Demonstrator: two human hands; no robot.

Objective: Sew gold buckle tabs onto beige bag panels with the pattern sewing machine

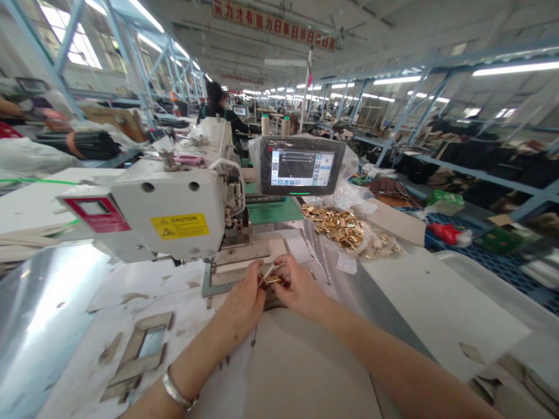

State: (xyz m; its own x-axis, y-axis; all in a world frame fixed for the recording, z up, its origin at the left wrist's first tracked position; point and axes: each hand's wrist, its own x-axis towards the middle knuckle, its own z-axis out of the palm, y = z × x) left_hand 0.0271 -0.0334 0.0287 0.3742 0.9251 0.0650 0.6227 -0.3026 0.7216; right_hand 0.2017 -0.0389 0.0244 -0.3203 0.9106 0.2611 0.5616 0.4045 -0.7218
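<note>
Though half covered by fingertips, shows as a small gold metal piece [273, 280], glossy and streaked with bright and dark bands. Sits between left hand [245, 295] and right hand [301, 288], just under a narrow pale strip [268, 271] held aslant. Pinched with left fingers on the strip, and with right fingers curled against the gold piece. Cannot make out the full outline of that piece, nor tell whether joined to the strip or merely touching; hidden, too, on the side toward the right palm. Below both hands, between the forearms, a beige panel [305, 361], cut off at the lower edge. Just ahead of the left hand, a grey metal bracket [217, 289], partly screened by other parts. Farther ahead and left of that hand, a white sewing machine [166, 201], with needle area too crowded to read. Straight beyond the hands, a lit screen [301, 166] with lettering too small to read. Ahead and right of the right hand, a heap of gold pieces [340, 226] beside clear plastic, with single shapes blurring together.
</note>
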